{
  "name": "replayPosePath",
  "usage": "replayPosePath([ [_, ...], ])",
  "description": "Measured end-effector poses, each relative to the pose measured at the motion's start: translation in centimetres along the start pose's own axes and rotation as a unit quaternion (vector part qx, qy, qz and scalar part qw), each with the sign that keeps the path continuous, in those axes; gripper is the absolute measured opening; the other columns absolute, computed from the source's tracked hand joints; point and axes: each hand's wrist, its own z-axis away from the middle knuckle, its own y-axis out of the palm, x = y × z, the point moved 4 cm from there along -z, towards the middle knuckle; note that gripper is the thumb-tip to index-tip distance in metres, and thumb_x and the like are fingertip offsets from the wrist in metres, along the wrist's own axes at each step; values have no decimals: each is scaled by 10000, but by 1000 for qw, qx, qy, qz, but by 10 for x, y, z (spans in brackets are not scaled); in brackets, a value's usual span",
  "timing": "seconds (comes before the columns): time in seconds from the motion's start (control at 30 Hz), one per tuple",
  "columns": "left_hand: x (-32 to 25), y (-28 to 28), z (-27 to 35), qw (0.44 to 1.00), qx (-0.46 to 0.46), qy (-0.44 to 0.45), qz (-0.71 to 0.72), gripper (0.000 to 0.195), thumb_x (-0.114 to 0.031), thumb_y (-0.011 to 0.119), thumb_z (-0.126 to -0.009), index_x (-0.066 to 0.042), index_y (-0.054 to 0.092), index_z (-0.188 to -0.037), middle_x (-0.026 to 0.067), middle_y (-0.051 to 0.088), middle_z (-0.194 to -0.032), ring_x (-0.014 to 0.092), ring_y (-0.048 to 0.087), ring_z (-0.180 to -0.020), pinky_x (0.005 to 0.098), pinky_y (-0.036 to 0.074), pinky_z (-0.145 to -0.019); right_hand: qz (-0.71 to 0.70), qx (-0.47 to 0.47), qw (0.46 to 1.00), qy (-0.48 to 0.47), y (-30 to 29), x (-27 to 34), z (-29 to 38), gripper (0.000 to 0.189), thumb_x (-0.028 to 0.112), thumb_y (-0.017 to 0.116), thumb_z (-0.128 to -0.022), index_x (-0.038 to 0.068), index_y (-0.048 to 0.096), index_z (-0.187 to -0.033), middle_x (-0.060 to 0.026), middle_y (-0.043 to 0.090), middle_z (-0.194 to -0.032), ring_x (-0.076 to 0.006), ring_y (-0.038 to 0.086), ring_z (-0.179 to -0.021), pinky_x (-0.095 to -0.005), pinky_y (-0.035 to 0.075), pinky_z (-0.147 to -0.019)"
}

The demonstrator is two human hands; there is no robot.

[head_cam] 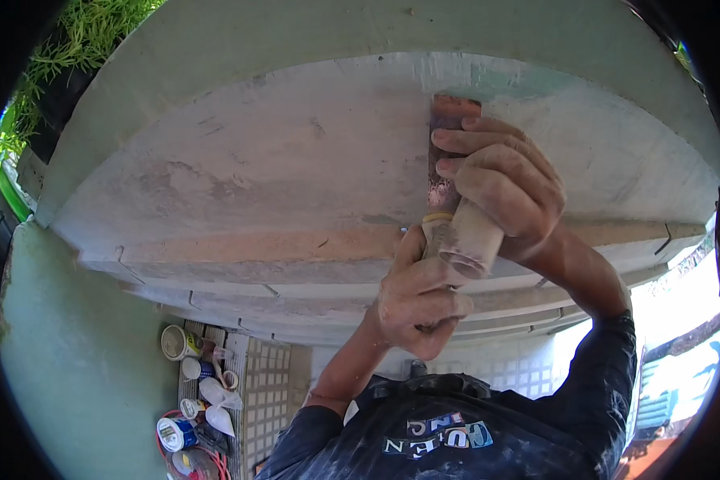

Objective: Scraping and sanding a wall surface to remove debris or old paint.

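My left hand (423, 300) is wrapped around the dusty handle of a putty knife (447, 180). Its worn, reddish-brown blade points up and away from me, against or just over the pale plastered wall (324, 156). A beige hollow cylinder (474, 246), dusty and open at its near end, is in my right hand (510, 180). Whether it is a tube or a rolled sheet I cannot tell. The fingertips of that hand lie over the blade, and part of the handle is hidden behind the cylinder.
Grooved ledges (312, 246) step down below the plastered face. A green wall (84, 348) stands at left. Several tubs, including a blue and white bucket (177, 434), plastic bags (219, 393) and a red hose (223, 462) lie at lower left. Plants (90, 36) grow at upper left.
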Motion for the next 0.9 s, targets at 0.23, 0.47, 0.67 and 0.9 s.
replayPosePath([
  [0.23,11,0,1,1000,5,-20,-10,263,-21,646,-457,-109,695,-700,72,671,-967,319,505,-797,432,379,-729,5,4,1000,19,2,-4,-3,272,176,838,-717,13,674,-859,-140,738,-880,-264,748,-922,-440,580,-916],
  [0.47,2,-5,-7,999,4,-38,26,243,-23,661,-465,-104,692,-692,77,667,-908,295,526,-766,421,369,-745,2,-79,997,-22,0,-10,-29,256,188,765,-645,50,647,-825,-81,655,-796,-271,710,-766,-408,617,-777],
  [0.67,7,2,7,999,-10,-24,-21,215,-44,661,-477,-108,685,-681,66,656,-885,288,527,-764,421,367,-749,-6,-2,1000,14,4,0,2,248,166,772,-651,58,646,-835,-90,667,-838,-280,712,-794,-398,613,-773],
  [0.9,4,-3,-8,999,-16,-22,-28,221,-43,654,-454,-116,684,-660,70,640,-886,306,514,-802,413,372,-749,14,-79,997,-8,2,-11,-24,270,183,775,-641,75,644,-851,-71,678,-849,-278,721,-828,-402,611,-778],
])
